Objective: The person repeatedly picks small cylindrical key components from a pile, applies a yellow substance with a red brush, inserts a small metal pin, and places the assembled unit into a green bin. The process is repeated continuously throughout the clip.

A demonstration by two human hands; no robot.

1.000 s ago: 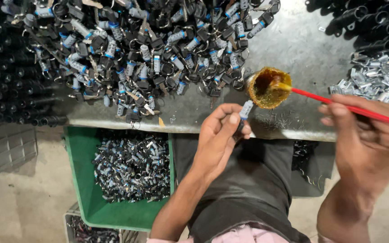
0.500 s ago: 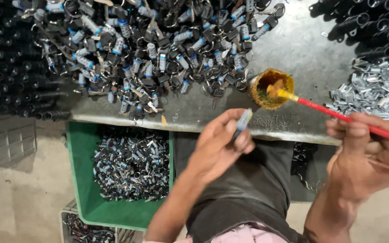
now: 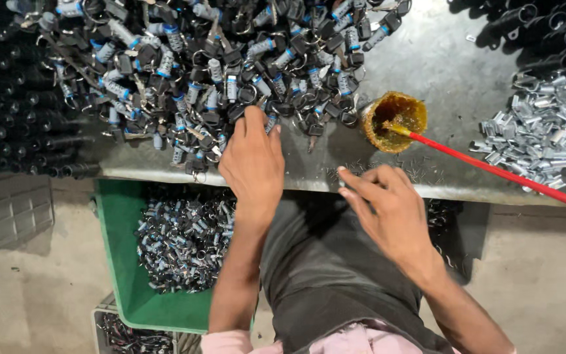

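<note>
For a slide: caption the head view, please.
Left hand reaches into piled black parts; right hand beside grease cup.

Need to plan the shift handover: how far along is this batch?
Done: a green crate already holds many parts. In hand: the left hand reaches into the pile of parts; the right hand is over small pins. Left: that large pile.

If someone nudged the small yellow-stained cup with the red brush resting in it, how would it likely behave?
The cup looks small and light, so it would probably slide or tip. The long red brush leans far over its rim, likely levering it toward that side. Its amber contents look sticky and might smear the metal table.
</note>
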